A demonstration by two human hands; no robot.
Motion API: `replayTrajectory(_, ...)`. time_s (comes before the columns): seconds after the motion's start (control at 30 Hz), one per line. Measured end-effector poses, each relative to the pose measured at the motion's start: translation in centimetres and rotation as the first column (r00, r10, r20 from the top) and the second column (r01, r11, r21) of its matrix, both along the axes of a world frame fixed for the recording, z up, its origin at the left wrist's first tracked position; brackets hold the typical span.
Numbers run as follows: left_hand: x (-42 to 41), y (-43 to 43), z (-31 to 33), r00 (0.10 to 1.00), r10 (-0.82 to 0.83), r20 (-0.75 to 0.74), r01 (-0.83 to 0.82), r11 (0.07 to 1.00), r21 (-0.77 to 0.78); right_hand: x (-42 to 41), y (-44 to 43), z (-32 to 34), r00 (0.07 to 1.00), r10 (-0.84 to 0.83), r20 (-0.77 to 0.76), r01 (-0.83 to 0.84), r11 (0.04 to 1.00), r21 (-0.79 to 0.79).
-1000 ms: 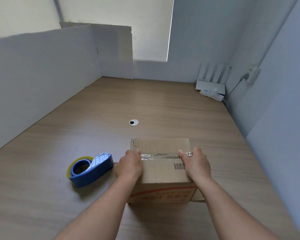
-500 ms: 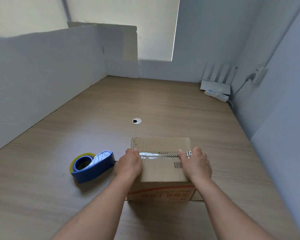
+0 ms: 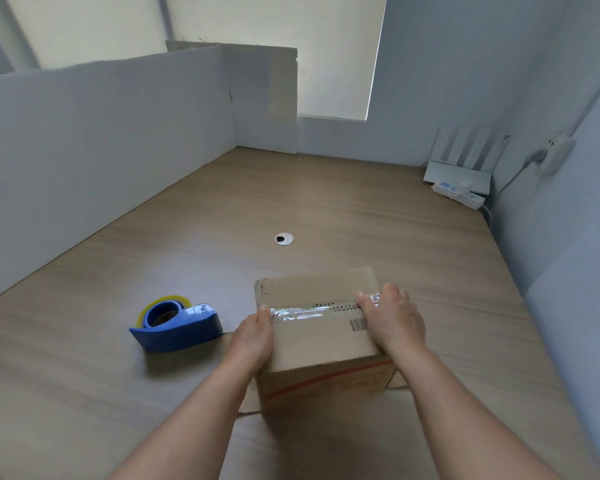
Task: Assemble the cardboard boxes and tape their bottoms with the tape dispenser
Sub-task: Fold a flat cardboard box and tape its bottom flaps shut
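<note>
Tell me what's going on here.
A person is holding a cardboard box on a wooden desk, with the left hand and right hand gripping opposite sides. Their thumbs press the two ends of a clear tape strip that runs along the seam on the upturned face. The blue tape dispenser lies on the desk left of the box, untouched.

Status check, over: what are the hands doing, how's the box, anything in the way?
Left hand, right hand grip the cardboard box at its sides. Tape strip across the top seam. Tape dispenser on the table, left, clear of the box.
</note>
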State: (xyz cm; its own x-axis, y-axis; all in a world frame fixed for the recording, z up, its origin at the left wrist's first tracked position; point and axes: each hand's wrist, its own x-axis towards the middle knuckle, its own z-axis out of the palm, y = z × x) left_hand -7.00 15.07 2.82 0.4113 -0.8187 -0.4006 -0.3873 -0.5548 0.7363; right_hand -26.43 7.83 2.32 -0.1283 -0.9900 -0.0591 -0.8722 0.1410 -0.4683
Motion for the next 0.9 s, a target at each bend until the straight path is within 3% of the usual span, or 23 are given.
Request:
replayTrajectory(0.17, -0.5, 3.5, -1.1, 0.963, -0.154, -0.222, 0.147, 0.988, -0.046, -3.6, -4.6, 1.1, 0.939, 0.342, -0.025, -0.338, 0.936, 0.102)
replayTrajectory(0.27, 1.0, 3.5, -0.4, 0.926, -0.376, -0.042, 0.371, 0.924, -0.089, -3.7, -5.6, 1.2, 0.911, 0.411, -0.036, -0.405, 0.908, 0.106)
replayTrajectory(0.33, 1.1, 3.4, 0.3, 0.873, -0.485, 0.043, 0.486, 0.874, -0.008, -3.1, -5.6, 1.1, 0.901, 0.421, -0.107, -0.413, 0.907, 0.089)
replayTrajectory(0.43, -0.2, 3.9, 0.6, 0.856, -0.451, 0.255, 0.457, 0.889, 0.038, -1.6, -4.9, 1.3, 0.914, 0.3, -0.272, -0.294, 0.954, 0.064)
replayTrajectory(0.53, -2.5, 5.0, 0.6, 0.797, -0.33, 0.506, 0.35, 0.935, 0.058, 0.6, -3.2, 1.4, 0.965, 0.073, -0.253, -0.05, 0.994, 0.096)
replayTrajectory(0.7, -3.7, 4.4, 0.1, 0.785, -0.294, 0.546, 0.311, 0.948, 0.064, 2.8, 0.2, 1.3, 0.993, -0.043, -0.113, 0.066, 0.976, 0.207)
replayTrajectory(0.9, -3.6, 2.2, -0.2, 0.764, -0.317, 0.562, 0.359, 0.932, 0.038, 2.1, 5.5, 0.6, 0.994, -0.009, 0.106, -0.014, 0.977, 0.212)
